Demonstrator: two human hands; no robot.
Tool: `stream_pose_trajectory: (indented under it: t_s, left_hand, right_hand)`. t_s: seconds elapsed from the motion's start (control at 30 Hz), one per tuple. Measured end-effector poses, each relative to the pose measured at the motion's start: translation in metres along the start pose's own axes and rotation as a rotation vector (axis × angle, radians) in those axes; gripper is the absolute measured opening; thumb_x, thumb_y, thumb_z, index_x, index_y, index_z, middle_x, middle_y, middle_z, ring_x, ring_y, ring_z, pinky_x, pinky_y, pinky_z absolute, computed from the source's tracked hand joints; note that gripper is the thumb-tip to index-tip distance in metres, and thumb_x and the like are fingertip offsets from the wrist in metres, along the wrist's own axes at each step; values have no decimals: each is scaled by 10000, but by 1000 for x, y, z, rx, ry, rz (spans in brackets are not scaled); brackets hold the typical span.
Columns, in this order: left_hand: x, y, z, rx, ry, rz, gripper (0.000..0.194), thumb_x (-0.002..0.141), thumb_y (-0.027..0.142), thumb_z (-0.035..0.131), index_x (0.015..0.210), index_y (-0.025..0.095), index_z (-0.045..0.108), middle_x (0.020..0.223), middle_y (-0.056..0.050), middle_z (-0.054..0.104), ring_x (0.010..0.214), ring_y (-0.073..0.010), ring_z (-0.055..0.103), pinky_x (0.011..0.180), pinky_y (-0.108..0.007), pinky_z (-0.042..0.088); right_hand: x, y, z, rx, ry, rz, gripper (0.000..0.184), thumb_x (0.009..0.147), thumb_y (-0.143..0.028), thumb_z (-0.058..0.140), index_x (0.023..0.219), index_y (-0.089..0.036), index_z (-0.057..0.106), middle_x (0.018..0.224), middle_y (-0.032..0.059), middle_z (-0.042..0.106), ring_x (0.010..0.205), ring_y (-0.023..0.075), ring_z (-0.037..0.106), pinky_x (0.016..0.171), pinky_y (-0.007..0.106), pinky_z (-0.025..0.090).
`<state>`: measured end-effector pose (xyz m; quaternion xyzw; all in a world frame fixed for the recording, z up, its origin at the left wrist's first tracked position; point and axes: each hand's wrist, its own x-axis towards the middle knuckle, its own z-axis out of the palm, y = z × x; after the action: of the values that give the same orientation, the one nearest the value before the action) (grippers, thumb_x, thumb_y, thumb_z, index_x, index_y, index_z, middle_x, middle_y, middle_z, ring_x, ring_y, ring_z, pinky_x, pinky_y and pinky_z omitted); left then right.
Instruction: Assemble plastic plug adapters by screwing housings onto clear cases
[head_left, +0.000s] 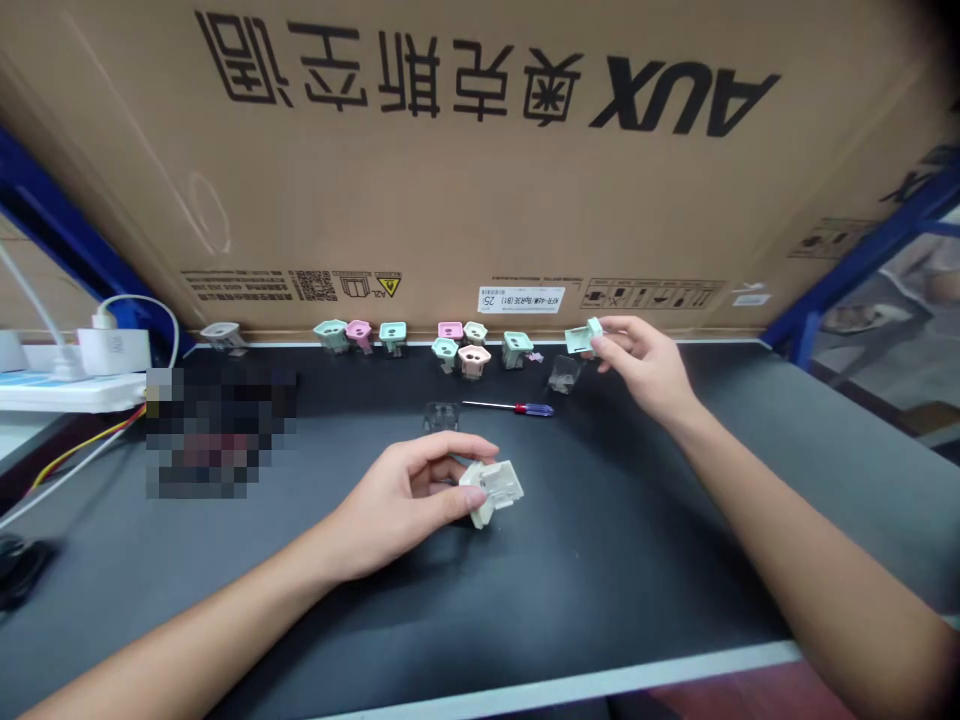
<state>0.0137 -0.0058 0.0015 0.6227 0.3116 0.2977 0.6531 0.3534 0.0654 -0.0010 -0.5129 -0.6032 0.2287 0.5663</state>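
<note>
My left hand point(409, 495) is closed around a cream-white square plastic part point(493, 491) just above the black mat point(525, 590) at its middle. Farther back and to the right, my right hand point(646, 365) pinches a pale green plastic part point(584, 338) near the cardboard wall. A clear plastic cover point(564, 373) lies just below that green part. Another clear cover point(441, 416) rests beyond my left hand. A small screwdriver point(510, 406) with a red and blue handle lies between the two hands.
A row of several green, pink and cream small plastic parts point(450, 345) lines the back edge, under a big cardboard box point(480, 160). A white power strip with a charger point(75, 375) sits at the left. Blue rack posts point(862, 260) flank both sides.
</note>
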Motion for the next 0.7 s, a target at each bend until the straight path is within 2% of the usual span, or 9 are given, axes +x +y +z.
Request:
stream_pose_trajectory:
  t_s: [0.13,0.27,0.43,0.7]
  left_hand:
    - [-5,-2,0,39,-36,235,273,895,223,727,1167,215,728,1258,-95,643,1074,-180,656,906,-289,576]
    - [-10,1,-1,171,-34,391,310,905,147,704,1197,250,725,1265,-98,638,1148,-188,636,946,-285,578]
    - [-13,3,-1,267,-35,425,343,896,129,711,1215,256,716,1259,-97,646,1162,-192,638,954,-281,578]
    - [-10,5,0,234,-21,398,345,843,163,783,1174,245,739,1182,-81,690,1088,-182,675,935,-275,588]
  right_hand:
    - [-3,-1,4,-105,0,-131,389,827,-451,794,1147,-252,701,1090,68,782,1040,280,734,912,441,598]
    - [-4,-2,5,-192,0,-188,415,839,-438,785,1193,-244,688,1156,81,767,1082,285,724,941,447,592]
    - [-4,6,2,-320,-9,-209,427,850,-424,768,1234,-260,677,1213,80,744,1119,300,704,914,451,595]
    - [-3,14,1,-410,-96,-200,423,892,-435,710,1271,-250,680,1250,83,728,1140,285,688,957,449,588]
